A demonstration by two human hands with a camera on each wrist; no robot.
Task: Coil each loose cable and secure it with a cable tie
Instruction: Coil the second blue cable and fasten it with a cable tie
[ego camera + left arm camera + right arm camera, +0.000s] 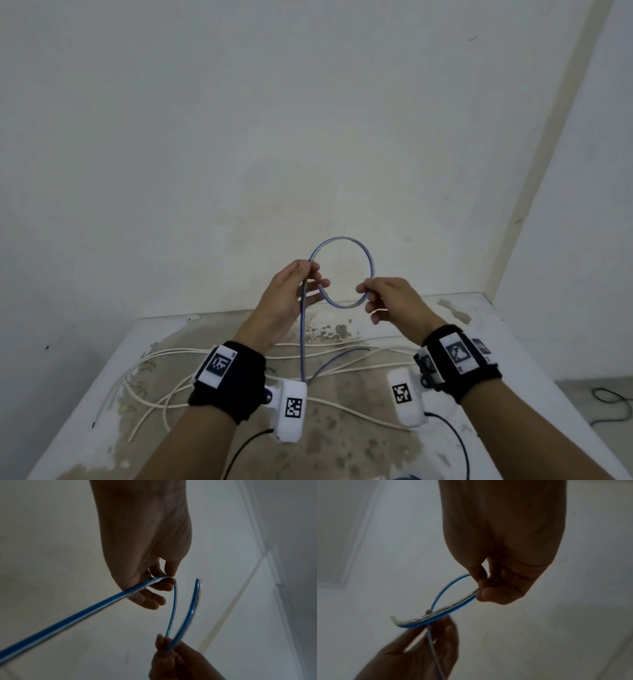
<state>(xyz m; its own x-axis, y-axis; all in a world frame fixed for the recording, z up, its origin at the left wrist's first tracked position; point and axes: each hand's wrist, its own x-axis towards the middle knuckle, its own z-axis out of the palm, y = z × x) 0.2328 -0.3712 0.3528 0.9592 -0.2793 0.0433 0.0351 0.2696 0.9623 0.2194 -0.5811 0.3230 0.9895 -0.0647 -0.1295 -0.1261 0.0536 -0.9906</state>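
A thin blue-and-clear cable (342,240) forms one round loop in the air between my hands. My left hand (310,279) pinches the loop's left side where the strands cross, and the cable's tail (302,342) hangs straight down from it to the table. My right hand (366,294) pinches the loop's right side. In the left wrist view the blue cable (85,609) runs across my left hand's fingers (164,586). In the right wrist view the right hand's fingertips (488,593) pinch the cable loop (447,609). No cable tie shows.
Several white cables (161,394) lie tangled on the stained white table (342,445) under my wrists. The blue cable's free end (356,351) lies among them. A wall stands close behind, with a corner at the right. A black cable (613,401) lies on the floor, lower right.
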